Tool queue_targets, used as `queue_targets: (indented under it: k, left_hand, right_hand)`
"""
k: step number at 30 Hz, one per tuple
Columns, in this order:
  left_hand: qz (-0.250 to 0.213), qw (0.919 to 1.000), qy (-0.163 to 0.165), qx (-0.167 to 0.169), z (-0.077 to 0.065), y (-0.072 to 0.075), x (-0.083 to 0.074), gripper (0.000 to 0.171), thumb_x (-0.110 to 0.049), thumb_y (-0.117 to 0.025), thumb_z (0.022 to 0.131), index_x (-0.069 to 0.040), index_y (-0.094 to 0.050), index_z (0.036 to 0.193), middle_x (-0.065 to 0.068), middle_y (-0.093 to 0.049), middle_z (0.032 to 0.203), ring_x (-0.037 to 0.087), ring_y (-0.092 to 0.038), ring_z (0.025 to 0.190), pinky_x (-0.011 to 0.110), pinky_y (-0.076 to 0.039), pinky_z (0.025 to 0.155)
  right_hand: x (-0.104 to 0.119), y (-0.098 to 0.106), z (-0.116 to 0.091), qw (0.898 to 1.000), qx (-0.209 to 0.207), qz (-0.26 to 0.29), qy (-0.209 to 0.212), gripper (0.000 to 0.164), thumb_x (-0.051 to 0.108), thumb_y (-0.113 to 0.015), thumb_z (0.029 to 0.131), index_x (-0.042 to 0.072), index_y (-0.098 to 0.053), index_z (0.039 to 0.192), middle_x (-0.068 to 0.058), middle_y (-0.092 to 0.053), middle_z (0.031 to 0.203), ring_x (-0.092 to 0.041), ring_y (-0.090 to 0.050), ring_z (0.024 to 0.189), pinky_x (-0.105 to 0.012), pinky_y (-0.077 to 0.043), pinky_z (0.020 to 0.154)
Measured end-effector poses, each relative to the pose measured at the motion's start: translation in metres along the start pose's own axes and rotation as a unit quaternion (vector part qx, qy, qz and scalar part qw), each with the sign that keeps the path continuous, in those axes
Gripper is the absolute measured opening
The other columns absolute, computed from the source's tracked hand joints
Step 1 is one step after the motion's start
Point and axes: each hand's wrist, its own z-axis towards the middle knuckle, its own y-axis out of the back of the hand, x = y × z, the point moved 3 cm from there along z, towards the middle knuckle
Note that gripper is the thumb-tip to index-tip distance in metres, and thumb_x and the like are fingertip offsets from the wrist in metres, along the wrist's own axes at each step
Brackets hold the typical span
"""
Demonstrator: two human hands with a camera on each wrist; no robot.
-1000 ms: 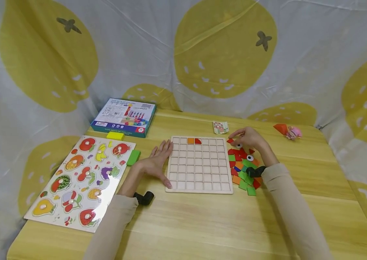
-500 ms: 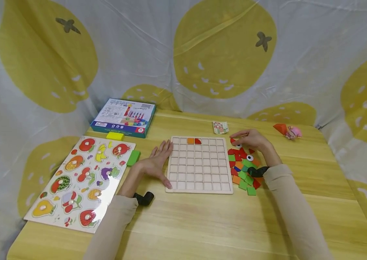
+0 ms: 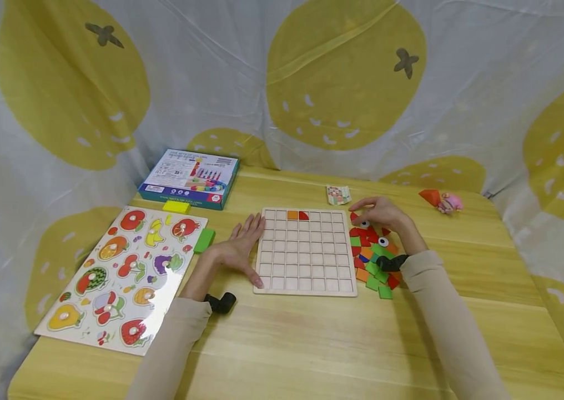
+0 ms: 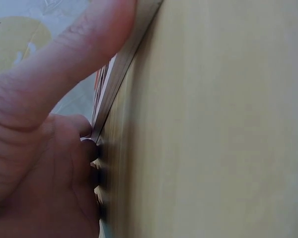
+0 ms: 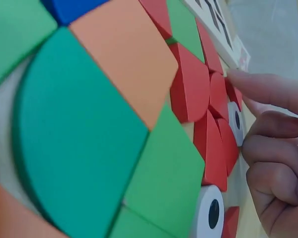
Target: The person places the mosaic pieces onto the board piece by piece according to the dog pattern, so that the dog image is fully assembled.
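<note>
In the head view a wooden grid board (image 3: 307, 250) lies flat at the middle of the table. An orange square tile (image 3: 292, 215) and a red rounded tile (image 3: 303, 215) sit side by side in its top row. My left hand (image 3: 237, 253) rests spread along the board's left edge, thumb near the lower corner; the left wrist view shows the thumb (image 4: 69, 59) against the board's side. My right hand (image 3: 384, 215) pinches a red tile (image 3: 354, 216) between thumb and index finger, beside the board's upper right corner. Its other fingers are curled in the right wrist view.
Loose tiles (image 3: 369, 266), including two white eye discs, lie right of the board. A small pattern card (image 3: 338, 195) is behind it. A fruit puzzle board (image 3: 122, 278), box (image 3: 189, 178), yellow block (image 3: 176, 207) and green block (image 3: 204, 240) are left. A pink figurine (image 3: 451, 203) stands far right.
My right hand shifts slightly right, then back left toward the board, and the red tile at its fingertips moves with it. The left hand and the board's tiles stay put.
</note>
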Motion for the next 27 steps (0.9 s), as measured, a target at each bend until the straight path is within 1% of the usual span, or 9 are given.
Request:
queue_targets:
  k: [3, 6, 10, 13, 15, 18, 21, 24, 27]
  left_hand:
    - [0.002, 1.0000, -0.001, 0.001, 0.000, -0.001, -0.001, 0.155, -0.060, -0.088, 0.050, -0.005, 0.015, 0.152, 0.015, 0.024, 0.159, 0.033, 0.023, 0.148, 0.055, 0.010, 0.121]
    - [0.001, 1.0000, -0.002, -0.001, 0.000, -0.002, -0.001, 0.155, -0.060, -0.088, 0.050, -0.004, 0.015, 0.153, 0.015, 0.024, 0.159, 0.033, 0.023, 0.148, 0.054, 0.010, 0.121]
    - [0.000, 1.0000, 0.002, 0.001, 0.000, -0.003, 0.000, 0.155, -0.059, -0.088, 0.051, -0.005, 0.016, 0.152, 0.016, 0.024, 0.159, 0.032, 0.023, 0.148, 0.054, 0.010, 0.121]
    - [-0.002, 1.0000, 0.000, 0.000, -0.001, -0.002, -0.001, 0.155, -0.058, -0.088, 0.051, -0.004, 0.016, 0.152, 0.016, 0.024, 0.159, 0.033, 0.023, 0.148, 0.054, 0.010, 0.121]
    - [-0.004, 1.0000, -0.003, -0.002, -0.001, -0.001, -0.002, 0.154, -0.057, -0.089, 0.051, -0.004, 0.015, 0.152, 0.015, 0.024, 0.159, 0.033, 0.023, 0.148, 0.055, 0.010, 0.121]
    - [-0.006, 1.0000, -0.005, -0.004, -0.001, 0.000, -0.003, 0.154, -0.057, -0.089, 0.051, -0.003, 0.014, 0.152, 0.015, 0.024, 0.160, 0.034, 0.022, 0.148, 0.055, 0.009, 0.121]
    - [-0.003, 1.0000, -0.005, -0.003, 0.000, 0.000, -0.003, 0.154, -0.057, -0.089, 0.051, -0.003, 0.014, 0.152, 0.016, 0.023, 0.160, 0.035, 0.022, 0.148, 0.056, 0.009, 0.121]
    - [-0.003, 1.0000, -0.004, -0.004, 0.000, 0.000, -0.002, 0.154, -0.056, -0.089, 0.051, -0.003, 0.014, 0.152, 0.016, 0.023, 0.160, 0.035, 0.021, 0.148, 0.056, 0.009, 0.121]
    - [-0.002, 1.0000, -0.003, -0.005, -0.001, 0.000, 0.000, 0.154, -0.057, -0.089, 0.051, -0.004, 0.015, 0.152, 0.016, 0.023, 0.160, 0.034, 0.022, 0.148, 0.055, 0.009, 0.121]
  right_hand:
    - [-0.001, 0.002, -0.002, 1.000, 0.010, -0.004, 0.001, 0.044, 0.017, -0.076, 0.082, 0.009, -0.062, 0.123, 0.005, -0.060, 0.062, -0.015, -0.027, 0.042, -0.028, -0.031, 0.043]
    - [-0.003, 0.003, -0.003, 1.000, 0.014, -0.008, -0.002, 0.043, 0.017, -0.075, 0.084, 0.010, -0.062, 0.124, 0.005, -0.053, 0.057, -0.015, -0.026, 0.041, -0.029, -0.030, 0.042]
    - [-0.003, 0.002, -0.001, 1.000, 0.006, -0.012, -0.003, 0.043, 0.021, -0.076, 0.083, 0.008, -0.062, 0.121, 0.006, -0.047, 0.053, -0.015, -0.026, 0.039, -0.030, -0.031, 0.040]
    - [-0.001, 0.001, -0.001, 1.000, -0.009, -0.011, 0.000, 0.044, 0.025, -0.077, 0.082, 0.006, -0.061, 0.118, 0.006, -0.045, 0.051, -0.016, -0.027, 0.039, -0.031, -0.031, 0.039]
    - [0.000, 0.001, -0.001, 1.000, -0.021, -0.008, -0.002, 0.043, 0.026, -0.078, 0.082, 0.006, -0.062, 0.117, 0.005, -0.046, 0.052, -0.017, -0.027, 0.040, -0.030, -0.030, 0.040]
    - [0.000, 0.002, -0.003, 0.999, -0.037, -0.007, -0.009, 0.042, 0.022, -0.078, 0.081, 0.006, -0.064, 0.117, 0.006, -0.051, 0.055, -0.017, -0.028, 0.043, -0.028, -0.030, 0.043]
    - [0.000, 0.004, -0.005, 0.999, -0.044, -0.009, -0.016, 0.042, 0.018, -0.078, 0.081, 0.004, -0.065, 0.118, 0.006, -0.053, 0.057, -0.016, -0.029, 0.044, -0.027, -0.030, 0.045]
    - [0.002, 0.003, -0.005, 0.998, -0.047, -0.036, 0.000, 0.039, 0.018, -0.077, 0.082, 0.002, -0.066, 0.116, 0.006, -0.050, 0.056, -0.014, -0.029, 0.043, -0.027, -0.030, 0.045]
    - [0.009, 0.002, -0.006, 0.993, -0.062, -0.092, 0.033, 0.034, 0.020, -0.077, 0.082, 0.002, -0.067, 0.110, 0.001, -0.054, 0.058, -0.014, -0.037, 0.048, -0.028, -0.035, 0.049]
